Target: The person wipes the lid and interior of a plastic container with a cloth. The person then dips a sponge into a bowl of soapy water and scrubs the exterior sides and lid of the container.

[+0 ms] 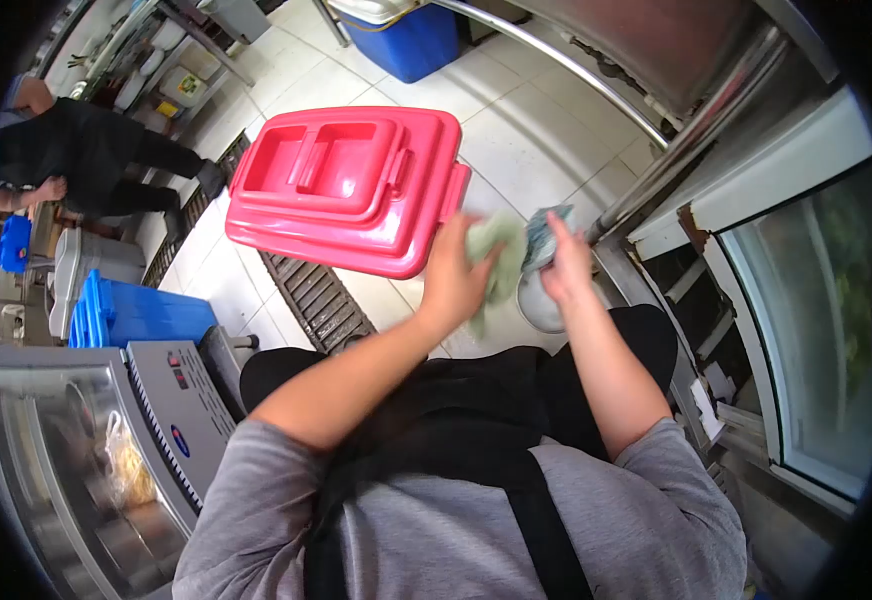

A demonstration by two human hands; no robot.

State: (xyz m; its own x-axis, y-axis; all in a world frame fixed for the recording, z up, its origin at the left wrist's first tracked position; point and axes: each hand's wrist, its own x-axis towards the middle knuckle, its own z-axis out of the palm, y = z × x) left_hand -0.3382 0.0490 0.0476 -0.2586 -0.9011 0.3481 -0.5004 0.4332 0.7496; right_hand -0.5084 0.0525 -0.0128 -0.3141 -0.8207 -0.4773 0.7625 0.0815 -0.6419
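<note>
In front of me, my left hand [455, 272] is closed on a pale green cloth [494, 255], partly smeared by motion. Close beside it, my right hand [567, 262] grips a crumpled dark green-grey piece [537, 240]; whether this is cloth or plastic I cannot tell. Below my right hand is a round whitish vessel [540, 304], partly hidden by the hand and forearm. Just beyond my left hand is a glossy red plastic lid [411, 215] with a raised, recessed top and side clips; what it covers is hidden.
A person in a dark apron [81, 150] stands at the far left. A blue cooler [411, 45] is at the back. At left are a blue bin [156, 315] and a glass-fronted cabinet [46, 440]. A floor drain grate [321, 300] crosses the tiles. A window [806, 300] is at right.
</note>
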